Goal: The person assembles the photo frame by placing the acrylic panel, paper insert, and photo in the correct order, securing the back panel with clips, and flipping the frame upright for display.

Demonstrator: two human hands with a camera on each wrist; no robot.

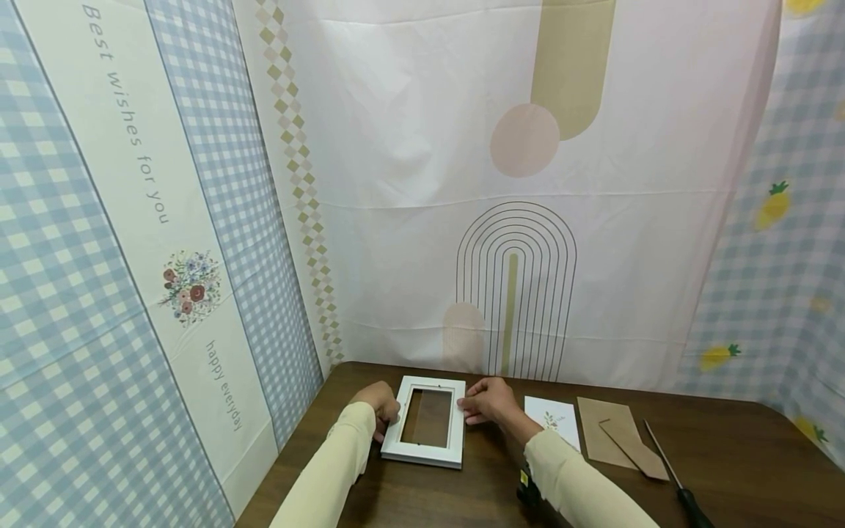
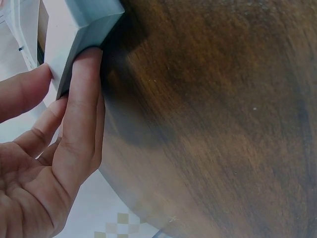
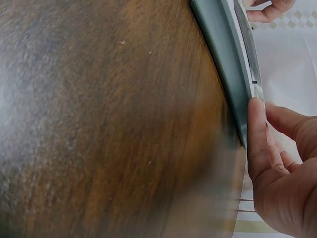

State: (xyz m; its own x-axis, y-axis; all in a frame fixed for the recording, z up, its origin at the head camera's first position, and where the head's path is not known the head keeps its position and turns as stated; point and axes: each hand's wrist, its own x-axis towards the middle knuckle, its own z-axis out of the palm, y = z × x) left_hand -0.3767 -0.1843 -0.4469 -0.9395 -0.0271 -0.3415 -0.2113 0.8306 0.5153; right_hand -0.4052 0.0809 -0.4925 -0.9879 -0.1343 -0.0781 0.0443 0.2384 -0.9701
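A white picture frame with a rectangular opening lies on the dark wooden table, and small dark tabs show at its inner edge. My left hand grips its left side; in the left wrist view the thumb is on the frame's face and the fingers reach along its outer edge. On the opposite side my right hand pinches the right edge. The right wrist view shows that hand's thumb and fingers at the frame's side. Whether a clear pane fills the opening I cannot tell.
Right of the frame lie a white card with a plant print and a brown envelope. A hex key rests on the envelope, beside a screwdriver. A black-and-yellow object is partly hidden by the right forearm. Cloth hangs behind the table.
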